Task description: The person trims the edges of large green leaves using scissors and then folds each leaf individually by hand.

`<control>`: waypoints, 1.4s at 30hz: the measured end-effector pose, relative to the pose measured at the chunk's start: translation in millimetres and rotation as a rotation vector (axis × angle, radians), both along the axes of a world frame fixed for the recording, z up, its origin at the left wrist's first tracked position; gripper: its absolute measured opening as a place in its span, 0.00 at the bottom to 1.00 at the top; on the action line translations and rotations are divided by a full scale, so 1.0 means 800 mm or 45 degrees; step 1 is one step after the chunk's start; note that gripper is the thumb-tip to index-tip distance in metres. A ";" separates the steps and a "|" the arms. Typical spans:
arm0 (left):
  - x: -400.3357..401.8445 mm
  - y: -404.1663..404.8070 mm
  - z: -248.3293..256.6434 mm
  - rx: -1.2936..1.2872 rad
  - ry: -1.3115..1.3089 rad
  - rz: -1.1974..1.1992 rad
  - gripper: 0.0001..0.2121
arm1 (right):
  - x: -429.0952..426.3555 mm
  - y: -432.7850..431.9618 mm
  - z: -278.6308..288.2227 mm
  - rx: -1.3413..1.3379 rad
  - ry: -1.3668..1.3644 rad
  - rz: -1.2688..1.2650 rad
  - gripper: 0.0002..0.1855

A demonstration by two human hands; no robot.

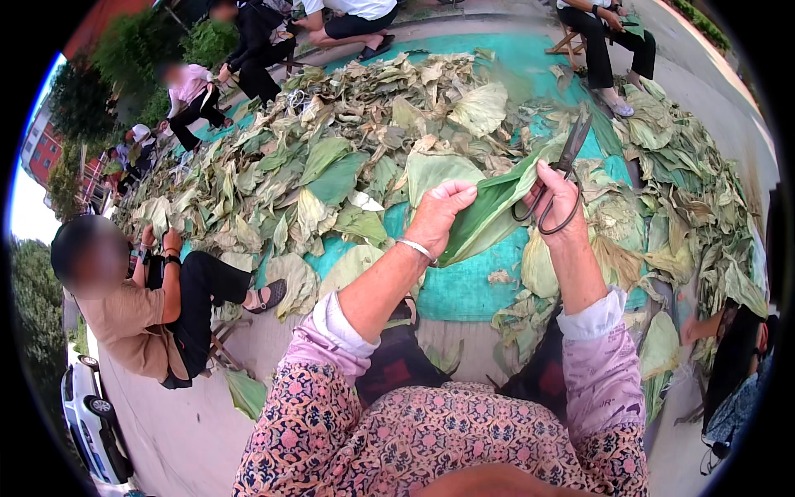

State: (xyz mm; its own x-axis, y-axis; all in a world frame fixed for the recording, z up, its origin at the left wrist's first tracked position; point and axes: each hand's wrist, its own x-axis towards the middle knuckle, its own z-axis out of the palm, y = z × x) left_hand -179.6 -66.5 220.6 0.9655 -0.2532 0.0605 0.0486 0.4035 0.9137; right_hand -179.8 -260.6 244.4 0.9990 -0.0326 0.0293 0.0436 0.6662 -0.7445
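Observation:
Between my two hands a large green leaf (490,214) is stretched, folded lengthwise. My left hand (444,211) pinches its near left edge between thumb and fingers. The upper right edge of the leaf is held by my right hand (556,196), which also carries a pair of dark metal scissors (574,146). Their blades point up and away from me, and the loop handles hang around my fingers and palm. Below the leaf, a teal ground sheet (469,298) shows, with a pale leaf (539,264) lying under my right wrist.
A broad heap of dried and green leaves (372,136) covers the sheet ahead, and another leaf pile (689,168) lies to the right. A person in a tan shirt (127,329) sits close on the left. Several others sit around the heap. A white car (90,416) stands behind at left.

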 end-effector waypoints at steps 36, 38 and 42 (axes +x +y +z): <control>0.059 0.060 -0.031 0.216 0.337 -0.188 0.13 | 0.032 -0.031 -0.047 0.531 -0.064 -0.176 0.04; 0.073 0.103 -0.031 0.060 0.312 -0.062 0.13 | 0.044 -0.039 -0.064 0.490 -0.044 -0.123 0.07; 0.073 0.225 -0.071 -0.196 0.225 0.278 0.15 | 0.045 -0.057 -0.076 0.506 -0.032 -0.068 0.06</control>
